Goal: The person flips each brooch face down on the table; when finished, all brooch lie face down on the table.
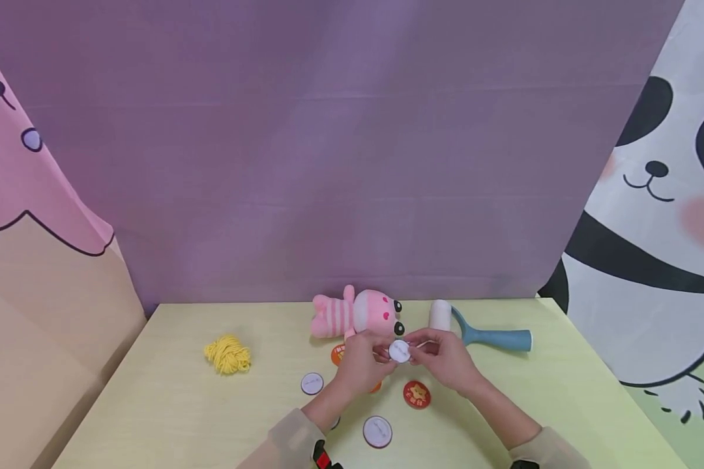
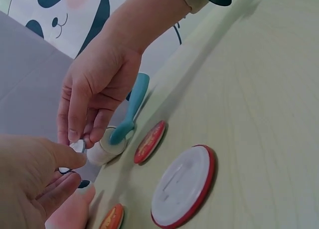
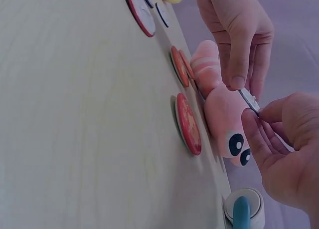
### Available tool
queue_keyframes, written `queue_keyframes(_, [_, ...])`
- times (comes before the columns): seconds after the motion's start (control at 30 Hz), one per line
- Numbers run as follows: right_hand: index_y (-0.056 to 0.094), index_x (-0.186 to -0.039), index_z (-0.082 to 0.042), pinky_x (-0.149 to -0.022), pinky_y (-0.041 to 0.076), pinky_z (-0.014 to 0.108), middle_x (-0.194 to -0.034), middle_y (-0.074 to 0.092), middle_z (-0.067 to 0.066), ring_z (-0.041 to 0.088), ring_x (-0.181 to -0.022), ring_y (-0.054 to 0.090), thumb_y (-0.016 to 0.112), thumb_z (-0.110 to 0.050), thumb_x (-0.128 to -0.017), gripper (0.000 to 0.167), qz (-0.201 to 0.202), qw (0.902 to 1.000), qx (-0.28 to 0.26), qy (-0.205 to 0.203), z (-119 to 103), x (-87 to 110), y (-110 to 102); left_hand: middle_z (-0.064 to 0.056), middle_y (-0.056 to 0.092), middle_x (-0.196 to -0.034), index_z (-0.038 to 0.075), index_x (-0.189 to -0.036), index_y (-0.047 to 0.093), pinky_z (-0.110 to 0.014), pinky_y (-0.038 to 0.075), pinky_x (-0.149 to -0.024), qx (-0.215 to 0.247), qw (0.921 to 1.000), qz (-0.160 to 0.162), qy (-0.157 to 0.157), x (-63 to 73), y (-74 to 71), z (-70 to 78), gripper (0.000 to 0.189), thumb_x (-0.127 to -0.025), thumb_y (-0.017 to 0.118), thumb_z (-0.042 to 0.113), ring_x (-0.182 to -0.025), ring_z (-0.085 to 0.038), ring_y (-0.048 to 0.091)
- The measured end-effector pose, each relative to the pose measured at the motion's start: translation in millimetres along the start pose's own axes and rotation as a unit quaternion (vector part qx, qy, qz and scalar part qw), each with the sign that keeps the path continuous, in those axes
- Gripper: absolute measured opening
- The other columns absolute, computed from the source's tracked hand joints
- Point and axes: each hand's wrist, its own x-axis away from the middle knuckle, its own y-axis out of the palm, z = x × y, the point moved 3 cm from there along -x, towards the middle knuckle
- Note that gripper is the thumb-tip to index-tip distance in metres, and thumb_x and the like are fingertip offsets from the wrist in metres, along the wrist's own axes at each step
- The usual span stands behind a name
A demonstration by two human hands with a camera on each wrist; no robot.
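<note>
A small round pin badge (image 1: 399,351) is held up between both hands, its white back with the pin turned toward the head camera. My left hand (image 1: 361,361) pinches its left edge, and my right hand (image 1: 444,360) pinches the right edge. In the right wrist view the badge (image 3: 250,101) shows edge-on between the fingertips, above the table. Below the hands lies a red badge (image 1: 416,395) face up, with a larger white-backed badge (image 1: 378,432) nearer the front. Orange badges (image 1: 337,354) are partly hidden by my left hand.
Behind the hands a pink striped plush toy (image 1: 358,314) lies on its side. A lint roller (image 1: 493,339) with a blue handle rests at the back right. Yellow yarn (image 1: 227,354) sits at the left, and another white-backed badge (image 1: 312,383) lies left of my left wrist.
</note>
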Motion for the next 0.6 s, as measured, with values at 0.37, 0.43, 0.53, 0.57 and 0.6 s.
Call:
queue_keyframes(0.37, [0.073, -0.116, 0.005, -0.074, 0.064, 0.025, -0.106, 0.078, 0.019, 0.023, -0.087, 0.077, 0.079, -0.003, -0.092, 0.025, -0.043, 0.9977, 0.051, -0.016, 11, -0.3, 7, -0.007, 0.081, -0.103, 0.004, -0.116, 0.081, -0.012, 0.057, -0.071, -0.004, 0.9996, -0.015, -0.022, 4.2, 10.7, -10.6, 0.029, -0.088, 0.085, 0.002, -0.076, 0.002, 0.063])
queue_keyframes(0.43, [0.072, -0.116, 0.006, -0.075, 0.065, 0.026, -0.108, 0.077, 0.020, 0.024, -0.089, 0.078, 0.082, -0.004, -0.090, 0.029, -0.054, 0.9972, 0.050, -0.017, 13, -0.1, 7, -0.006, 0.080, -0.099, 0.004, -0.114, 0.082, -0.012, 0.057, -0.071, -0.007, 0.9996, -0.018, -0.020, 3.9, 12.0, -12.3, 0.026, -0.088, 0.085, 0.002, -0.075, 0.001, 0.062])
queue_keyframes(0.53, [0.071, -0.117, 0.006, -0.076, 0.066, 0.027, -0.108, 0.077, 0.019, 0.024, -0.090, 0.078, 0.085, -0.005, -0.087, 0.035, -0.067, 0.9959, 0.058, -0.017, 16, -0.1, 8, -0.005, 0.079, -0.090, 0.003, -0.108, 0.083, -0.012, 0.056, -0.070, -0.014, 0.9995, -0.024, -0.015, 3.5, 13.2, -14.2, 0.020, -0.088, 0.084, 0.002, -0.073, -0.001, 0.061])
queue_keyframes(0.57, [0.071, -0.117, 0.006, -0.076, 0.066, 0.027, -0.108, 0.077, 0.019, 0.024, -0.090, 0.078, 0.086, -0.006, -0.086, 0.036, -0.068, 0.9955, 0.063, -0.017, 16, -0.1, 8, -0.005, 0.078, -0.088, 0.003, -0.107, 0.083, -0.012, 0.056, -0.070, -0.018, 0.9994, -0.026, -0.012, 3.2, 13.8, -15.2, 0.019, -0.088, 0.084, 0.002, -0.073, -0.002, 0.061])
queue_keyframes(0.6, [0.071, -0.117, 0.006, -0.075, 0.066, 0.027, -0.107, 0.077, 0.018, 0.024, -0.090, 0.078, 0.087, -0.006, -0.085, 0.037, -0.069, 0.9951, 0.070, -0.017, 17, 0.0, 9, -0.004, 0.078, -0.087, 0.003, -0.107, 0.083, -0.012, 0.055, -0.070, -0.021, 0.9993, -0.028, -0.012, 3.2, 14.4, -16.1, 0.018, -0.088, 0.084, 0.002, -0.073, -0.003, 0.061])
